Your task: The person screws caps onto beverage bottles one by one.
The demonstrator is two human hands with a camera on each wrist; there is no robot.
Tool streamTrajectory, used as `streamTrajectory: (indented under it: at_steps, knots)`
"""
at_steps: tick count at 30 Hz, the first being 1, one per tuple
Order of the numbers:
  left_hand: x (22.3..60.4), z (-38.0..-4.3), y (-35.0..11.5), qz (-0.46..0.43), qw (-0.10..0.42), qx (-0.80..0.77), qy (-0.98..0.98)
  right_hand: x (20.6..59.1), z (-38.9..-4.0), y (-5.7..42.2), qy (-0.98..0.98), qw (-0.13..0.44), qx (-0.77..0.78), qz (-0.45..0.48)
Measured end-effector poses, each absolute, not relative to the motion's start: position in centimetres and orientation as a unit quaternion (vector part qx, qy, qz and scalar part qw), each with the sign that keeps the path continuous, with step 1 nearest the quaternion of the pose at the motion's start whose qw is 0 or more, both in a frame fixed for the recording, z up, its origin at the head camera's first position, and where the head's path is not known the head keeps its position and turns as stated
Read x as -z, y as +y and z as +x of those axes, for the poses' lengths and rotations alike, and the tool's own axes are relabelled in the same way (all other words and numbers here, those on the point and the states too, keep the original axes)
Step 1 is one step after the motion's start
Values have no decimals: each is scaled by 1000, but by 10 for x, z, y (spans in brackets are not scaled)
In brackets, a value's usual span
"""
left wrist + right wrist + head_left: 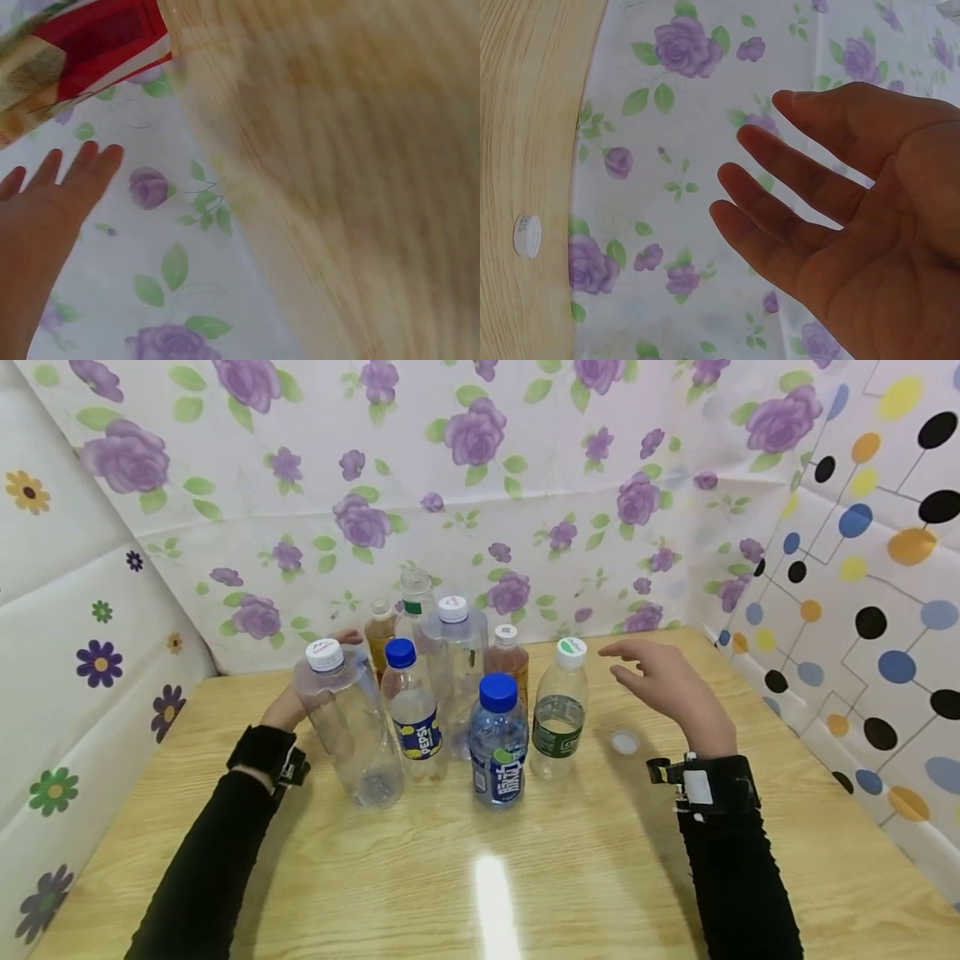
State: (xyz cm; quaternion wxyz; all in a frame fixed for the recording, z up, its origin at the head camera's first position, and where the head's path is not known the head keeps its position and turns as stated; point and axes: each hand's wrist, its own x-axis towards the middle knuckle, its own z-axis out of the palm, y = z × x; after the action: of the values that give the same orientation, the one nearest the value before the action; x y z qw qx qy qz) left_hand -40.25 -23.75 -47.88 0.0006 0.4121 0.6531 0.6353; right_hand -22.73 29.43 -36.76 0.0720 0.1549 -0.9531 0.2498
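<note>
Behind a large clear bottle (352,739) with a white cap, my left hand (285,708) is partly hidden. Its fingers (94,161) are extended in the left wrist view, near a red-and-cream label (105,41). To the right of a green-labelled bottle (559,718), my right hand (663,681) hovers with nothing in it, its fingers spread and slightly bent. Between the hands stand a blue-capped Pepsi bottle (417,727), a blue-labelled bottle (498,752) and a second large clear bottle (453,652).
At the back are an amber bottle (380,631), a clear bottle (416,597) with no cap and a bottle of pinkish drink (508,658). A loose white cap (625,742) lies on the wooden table (375,893) below my right hand. Floral cloth (420,468) hangs behind the table.
</note>
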Motion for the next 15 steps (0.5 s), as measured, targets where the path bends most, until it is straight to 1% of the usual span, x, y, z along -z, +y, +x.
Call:
streamTrajectory:
  at_steps: [1,3,7,9,11,13,15]
  knots:
    - [467,-392,-230,419,-44,-587,692,367,-227,294,-953,71,-248,157]
    - [446,-373,-221,398,-20,-583,708,366,-227,293,-954,67,-246,158]
    - [424,-361,-214,441,-5,-553,707,366,-228,292,-956,58,-241,156]
    - [413,-354,-211,433,4,-536,724,366,-228,291,-957,57,-239,155]
    - [397,-341,-203,401,37,-530,746,366,-228,291,-957,57,-238,155]
    - [370,-313,-188,348,82,-534,766,366,-228,291,-957,56,-237,155]
    - [348,-289,-173,310,113,-549,768,366,-228,291,-957,55,-238,155]
